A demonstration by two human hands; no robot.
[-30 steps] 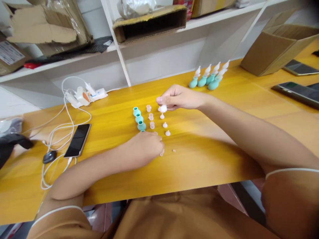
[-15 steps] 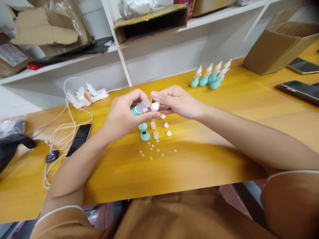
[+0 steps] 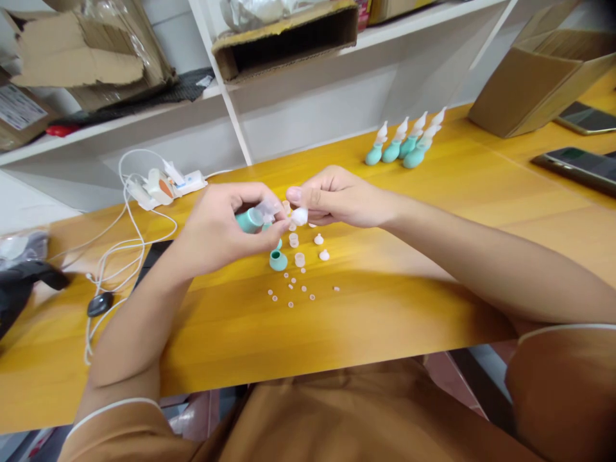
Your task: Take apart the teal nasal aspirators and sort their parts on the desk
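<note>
While the left hand [image 3: 212, 224] curls closed round a teal squeeze bulb [image 3: 249, 221], the right hand [image 3: 337, 199], pinching a white nozzle [image 3: 300, 217] beside it, should align squarely.

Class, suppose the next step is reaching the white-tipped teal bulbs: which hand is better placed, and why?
Probably the right hand: it is nearer the white-tipped teal bulbs, though it holds a white piece. The left hand is farther off, holding another teal bulb.

Counter [image 3: 394, 282] is rocking yellowy-orange wood grain, held bulb [image 3: 248, 221] is showing teal, held tip [image 3: 299, 217] is looking plain white.
</note>
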